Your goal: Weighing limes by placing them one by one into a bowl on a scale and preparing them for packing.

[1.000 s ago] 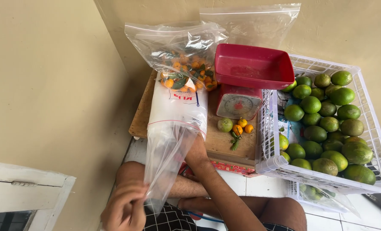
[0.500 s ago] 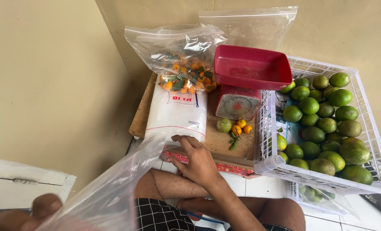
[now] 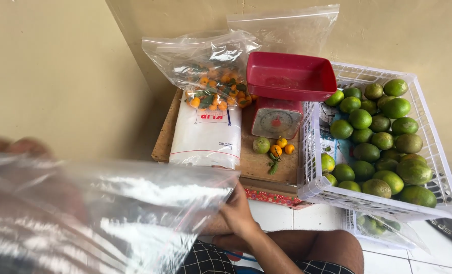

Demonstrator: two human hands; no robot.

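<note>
Your right hand (image 3: 238,210) pinches one corner of the clear bag (image 3: 109,213), your blurred left hand (image 3: 18,149) grips the other; spread it evenly.

The left hand (image 3: 18,152) is raised very close to the camera at the left edge, blurred; only the tops of its fingers show, so its grip cannot be seen clearly. The right hand (image 3: 238,208) is lower, above the knees, with fingers bent forward and pinched together. Its forearm runs down toward the bottom edge.
</note>
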